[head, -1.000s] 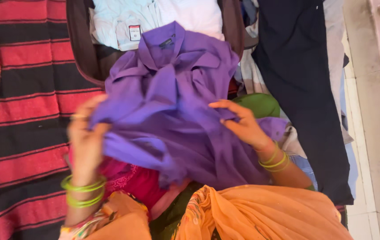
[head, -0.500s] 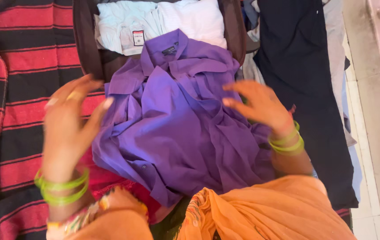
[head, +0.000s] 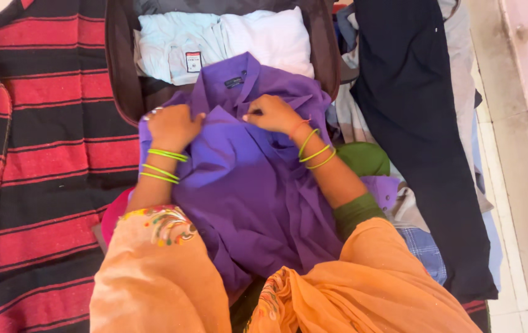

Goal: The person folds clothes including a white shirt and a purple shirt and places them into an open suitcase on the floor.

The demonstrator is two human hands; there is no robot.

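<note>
A purple collared shirt lies spread across my lap, its collar toward an open brown suitcase. My left hand grips the shirt's fabric at the left shoulder, fingers curled into it. My right hand pinches the shirt front just below the collar. Both wrists carry green bangles. Orange cloth of my clothing drapes over my arms and lap at the bottom.
The suitcase holds folded pale blue and white garments. A red and black striped blanket covers the left. Dark navy cloth lies at the right, with green cloth and checked fabric beside it. Tiled floor runs along the right edge.
Both hands were raised and open above the shirt; they have moved forward and closed on it near the collar. The shirt lies flatter than before.
</note>
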